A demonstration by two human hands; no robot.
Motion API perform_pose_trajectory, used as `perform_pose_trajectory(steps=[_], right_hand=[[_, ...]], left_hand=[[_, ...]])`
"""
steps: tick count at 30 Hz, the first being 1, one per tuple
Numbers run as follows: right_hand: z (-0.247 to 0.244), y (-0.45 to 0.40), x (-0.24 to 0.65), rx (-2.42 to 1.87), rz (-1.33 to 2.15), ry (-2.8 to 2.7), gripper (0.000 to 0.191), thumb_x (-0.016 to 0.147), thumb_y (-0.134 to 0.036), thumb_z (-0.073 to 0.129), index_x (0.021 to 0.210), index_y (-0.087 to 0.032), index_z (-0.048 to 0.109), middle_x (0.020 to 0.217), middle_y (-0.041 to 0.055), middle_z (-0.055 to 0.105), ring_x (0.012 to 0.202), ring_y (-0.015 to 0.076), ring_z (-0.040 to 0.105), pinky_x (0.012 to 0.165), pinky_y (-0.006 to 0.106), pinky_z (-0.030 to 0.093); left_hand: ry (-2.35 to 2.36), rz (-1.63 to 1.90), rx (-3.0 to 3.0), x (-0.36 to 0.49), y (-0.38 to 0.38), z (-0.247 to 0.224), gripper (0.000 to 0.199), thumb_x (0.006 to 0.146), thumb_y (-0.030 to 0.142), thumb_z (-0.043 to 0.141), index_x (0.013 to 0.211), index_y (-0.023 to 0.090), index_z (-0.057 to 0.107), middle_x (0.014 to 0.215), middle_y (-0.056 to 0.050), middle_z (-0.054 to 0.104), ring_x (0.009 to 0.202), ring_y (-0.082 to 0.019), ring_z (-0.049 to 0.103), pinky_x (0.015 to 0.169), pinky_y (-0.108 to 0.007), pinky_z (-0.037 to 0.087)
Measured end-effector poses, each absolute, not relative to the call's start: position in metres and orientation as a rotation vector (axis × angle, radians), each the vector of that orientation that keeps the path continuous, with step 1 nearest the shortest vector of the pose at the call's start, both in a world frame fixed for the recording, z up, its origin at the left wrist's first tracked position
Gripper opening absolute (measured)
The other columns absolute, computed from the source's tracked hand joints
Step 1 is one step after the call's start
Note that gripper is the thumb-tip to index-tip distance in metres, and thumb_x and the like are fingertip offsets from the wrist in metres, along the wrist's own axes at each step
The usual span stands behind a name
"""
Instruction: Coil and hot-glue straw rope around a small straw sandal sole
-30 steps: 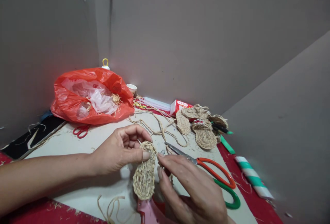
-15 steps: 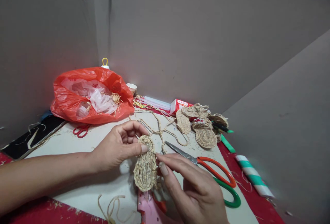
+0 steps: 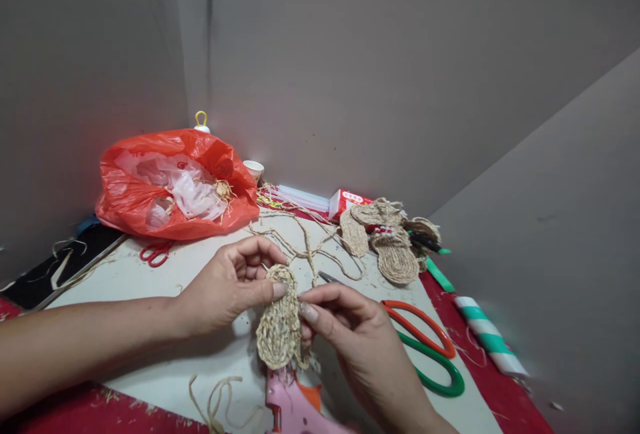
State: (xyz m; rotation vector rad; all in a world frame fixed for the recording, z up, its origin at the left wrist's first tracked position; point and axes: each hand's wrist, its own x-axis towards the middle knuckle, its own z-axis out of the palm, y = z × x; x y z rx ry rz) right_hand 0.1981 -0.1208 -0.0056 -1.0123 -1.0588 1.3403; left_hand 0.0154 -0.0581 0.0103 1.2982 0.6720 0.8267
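Upright in front of me is a small oval straw sole (image 3: 275,337), coiled from braided straw. My left hand (image 3: 233,281) grips its upper end, thumb across the front face and fingers behind. At the sole's right edge, the thumb and forefinger of my right hand (image 3: 367,344) are pinched together; whether they also hold a loose braid there is hidden. A short piece of braid (image 3: 303,356) hangs below them. Just under the sole is a pink glue gun (image 3: 295,407) with an orange trigger. A long straw braid (image 3: 307,247) trails over the board behind the hands.
Big scissors (image 3: 440,384) with orange and green handles lie right of my right hand. Finished straw slippers (image 3: 397,257) are piled behind. A red plastic bag (image 3: 175,224), small red scissors (image 3: 156,254), a paper cup (image 3: 254,169) and a striped roll (image 3: 490,337) surround the white board (image 3: 150,347).
My right hand has shifted left and slightly up, its fingertips closing against the sole's right edge and uncovering more of the glue gun's trigger. My left hand keeps its grip.
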Motion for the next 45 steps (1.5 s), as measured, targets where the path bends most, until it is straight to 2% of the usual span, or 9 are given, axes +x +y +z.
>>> perform_pose_trajectory(steps=[6,12,17,20,24,28,36,41,45], right_hand=[[-0.018,-0.117,0.198,-0.944,1.573,-0.847,0.019,0.068,-0.025,0.086,0.076,-0.016,0.071,0.054,-0.0018,0.067,0.048,0.0072,0.060,0.051,0.017,0.051],[-0.019,-0.115,0.197,-0.831,1.669,-0.751,0.015,0.072,-0.020,0.083,0.078,-0.015,0.070,0.053,-0.0003,0.068,0.046,0.0067,0.060,0.050,0.016,0.050],[-0.021,-0.112,0.194,-0.746,1.740,-0.679,0.021,0.072,-0.015,0.083,0.081,-0.020,0.064,0.059,-0.0046,0.065,0.046,0.0053,0.056,0.047,0.015,0.048],[-0.026,-0.109,0.194,-0.769,1.791,-0.655,0.021,0.069,-0.018,0.085,0.080,-0.017,0.067,0.062,-0.0029,0.066,0.048,0.0059,0.057,0.048,0.015,0.048],[-0.033,-0.108,0.192,-0.783,1.815,-0.636,0.021,0.064,-0.023,0.089,0.073,-0.015,0.073,0.063,0.0010,0.071,0.055,0.0089,0.064,0.058,0.019,0.053],[-0.037,-0.111,0.190,-0.765,1.796,-0.631,0.019,0.062,-0.026,0.090,0.067,-0.016,0.074,0.061,0.0003,0.073,0.054,0.0090,0.065,0.055,0.017,0.051],[-0.040,-0.111,0.187,-0.716,1.862,-0.679,0.019,0.074,-0.028,0.083,0.087,-0.016,0.076,0.071,0.0035,0.074,0.058,0.0121,0.067,0.065,0.025,0.055],[-0.041,-0.115,0.185,-0.663,1.953,-0.723,0.029,0.084,-0.041,0.071,0.093,-0.013,0.074,0.076,0.0083,0.075,0.062,0.0162,0.070,0.071,0.032,0.056],[-0.036,-0.116,0.188,-0.605,2.007,-0.757,0.032,0.086,-0.042,0.069,0.096,-0.013,0.072,0.074,0.0087,0.075,0.064,0.0184,0.072,0.073,0.035,0.057]], left_hand=[[0.664,0.809,1.323,0.016,-0.058,0.007,0.026,0.077,0.025,0.073,0.094,0.018,0.055,0.070,0.006,0.046,0.060,-0.007,0.038,0.056,-0.020,0.031],[0.649,0.819,1.322,0.016,-0.058,0.008,0.028,0.076,0.027,0.074,0.094,0.018,0.055,0.077,0.004,0.051,0.062,-0.007,0.042,0.059,-0.021,0.034],[0.676,0.810,1.342,0.015,-0.057,0.004,0.028,0.077,0.027,0.074,0.095,0.018,0.055,0.074,0.005,0.050,0.063,-0.008,0.043,0.060,-0.022,0.035],[0.665,0.803,1.337,0.014,-0.057,0.003,0.029,0.078,0.028,0.074,0.097,0.018,0.055,0.073,0.005,0.049,0.063,-0.008,0.042,0.061,-0.022,0.035],[0.649,0.815,1.347,0.015,-0.058,0.005,0.028,0.078,0.028,0.074,0.096,0.018,0.055,0.073,0.005,0.048,0.063,-0.007,0.041,0.061,-0.021,0.035],[0.651,0.840,1.352,0.015,-0.059,0.007,0.027,0.077,0.027,0.074,0.095,0.018,0.056,0.075,0.005,0.049,0.064,-0.007,0.042,0.061,-0.021,0.035],[0.632,0.890,1.337,0.015,-0.059,0.005,0.026,0.076,0.025,0.075,0.094,0.018,0.057,0.075,0.005,0.049,0.063,-0.006,0.044,0.059,-0.019,0.038],[0.561,0.815,1.227,0.017,-0.060,0.002,0.028,0.081,0.031,0.071,0.098,0.022,0.051,0.073,0.007,0.052,0.045,-0.004,0.046,0.045,-0.018,0.037],[0.571,0.863,1.249,0.018,-0.062,0.003,0.027,0.079,0.027,0.074,0.095,0.020,0.054,0.074,0.005,0.053,0.057,-0.005,0.049,0.054,-0.018,0.039]])
